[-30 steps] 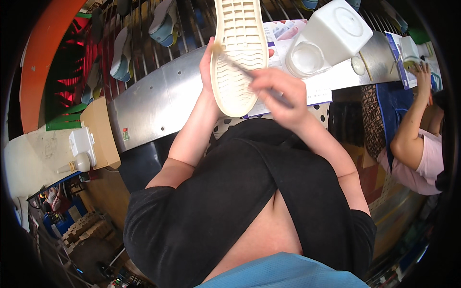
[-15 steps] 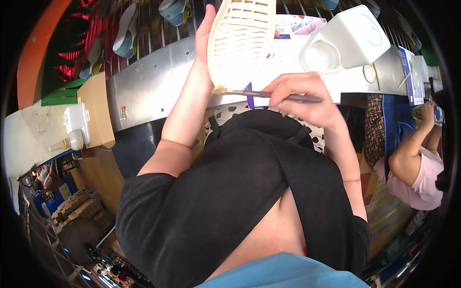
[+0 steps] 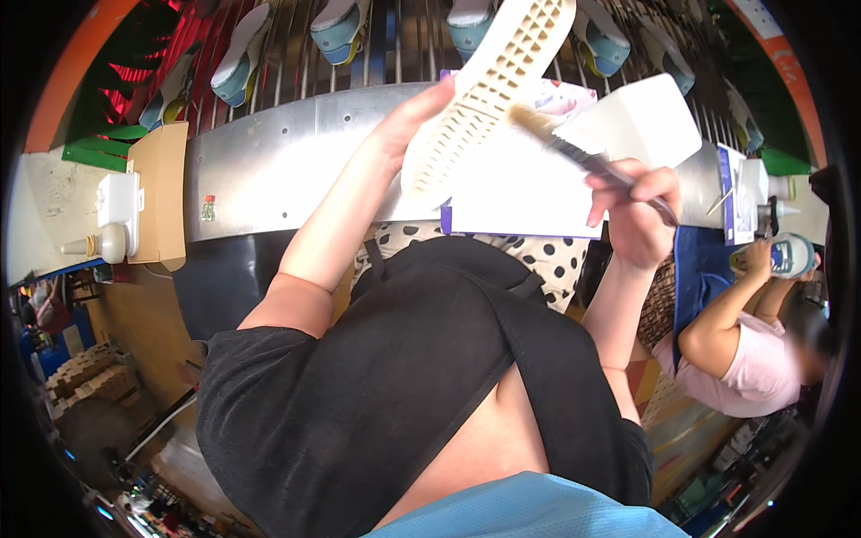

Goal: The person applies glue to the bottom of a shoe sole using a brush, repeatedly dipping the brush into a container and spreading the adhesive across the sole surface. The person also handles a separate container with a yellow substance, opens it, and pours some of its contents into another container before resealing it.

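A cream shoe sole [image 3: 484, 108] is held up in my left hand [image 3: 414, 121], which is closed along its left edge. Rows of small hollows cover the face that shows, and the sole leans with its upper end to the right. In my right hand [image 3: 644, 213] is a brush [image 3: 574, 151] with a dark handle and pale bristles. The bristle end lies close to the right edge of the sole; whether it touches I cannot tell. Just beyond the brush a white plastic container [image 3: 659, 112] lies tilted on the work surface.
Behind the metal ledge [image 3: 260, 152], a roller conveyor [image 3: 395, 54] carries several blue-and-white shoes [image 3: 341, 31]. A cardboard piece [image 3: 160, 193] stands at left beside a white device [image 3: 119, 206]. On the right, a person in pink [image 3: 749, 359] holds a shoe [image 3: 794, 255].
The sole has tilted rightward and now shows rows of hollows instead of a grid and wavy lines. My right hand has moved right, and the brush has swung up from the sole's lower end.
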A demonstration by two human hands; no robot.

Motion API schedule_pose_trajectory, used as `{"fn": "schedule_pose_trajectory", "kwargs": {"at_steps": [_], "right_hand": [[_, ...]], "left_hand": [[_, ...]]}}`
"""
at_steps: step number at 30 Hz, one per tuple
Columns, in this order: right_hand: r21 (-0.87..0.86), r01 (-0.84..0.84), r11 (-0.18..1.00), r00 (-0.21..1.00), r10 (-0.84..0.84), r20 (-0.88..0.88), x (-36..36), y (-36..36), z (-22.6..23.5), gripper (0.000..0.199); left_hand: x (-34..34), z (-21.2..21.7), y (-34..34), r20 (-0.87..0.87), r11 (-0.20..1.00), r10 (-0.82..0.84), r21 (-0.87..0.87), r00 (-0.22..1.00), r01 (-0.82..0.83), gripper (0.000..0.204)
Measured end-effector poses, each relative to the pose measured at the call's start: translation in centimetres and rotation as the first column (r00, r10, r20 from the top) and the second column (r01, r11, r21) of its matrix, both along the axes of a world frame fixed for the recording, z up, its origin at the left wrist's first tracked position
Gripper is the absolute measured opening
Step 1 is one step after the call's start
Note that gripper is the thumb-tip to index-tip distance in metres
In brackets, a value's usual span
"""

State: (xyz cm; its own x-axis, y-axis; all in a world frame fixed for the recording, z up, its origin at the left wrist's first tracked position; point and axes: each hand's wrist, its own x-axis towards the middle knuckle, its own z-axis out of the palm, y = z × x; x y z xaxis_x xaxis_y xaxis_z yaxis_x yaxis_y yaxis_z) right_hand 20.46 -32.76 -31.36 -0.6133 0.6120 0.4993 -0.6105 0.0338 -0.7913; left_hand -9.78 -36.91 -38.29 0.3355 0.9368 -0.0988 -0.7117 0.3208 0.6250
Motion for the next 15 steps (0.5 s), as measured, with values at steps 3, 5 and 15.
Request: {"fn": "schedule_pose_trajectory", "kwargs": {"at_steps": [3, 5, 15], "right_hand": [[0.053, 0.179, 0.982, 0.977, -0.171, -0.131, 1.2, 0.6, 0.3, 0.032], [0.147, 0.322, 0.935, 0.946, -0.311, -0.089, 1.1, 0.5, 0.8, 0.041], [0.595, 0.468, 0.653, 0.831, -0.555, -0.045, -7.0, -2.4, 0.4, 0.040]], "left_hand": [[1.3, 0.9, -0.6, -0.197, 0.965, 0.115, 0.256, 0.974, -0.062, 0.104], [1.8, 1.8, -1.0, -0.223, 0.986, 0.077, 0.163, 0.972, -0.041, 0.103], [3.7, 2.7, -1.6, -0.385, 0.965, 0.104, 0.261, 0.917, 0.000, 0.115]]}}
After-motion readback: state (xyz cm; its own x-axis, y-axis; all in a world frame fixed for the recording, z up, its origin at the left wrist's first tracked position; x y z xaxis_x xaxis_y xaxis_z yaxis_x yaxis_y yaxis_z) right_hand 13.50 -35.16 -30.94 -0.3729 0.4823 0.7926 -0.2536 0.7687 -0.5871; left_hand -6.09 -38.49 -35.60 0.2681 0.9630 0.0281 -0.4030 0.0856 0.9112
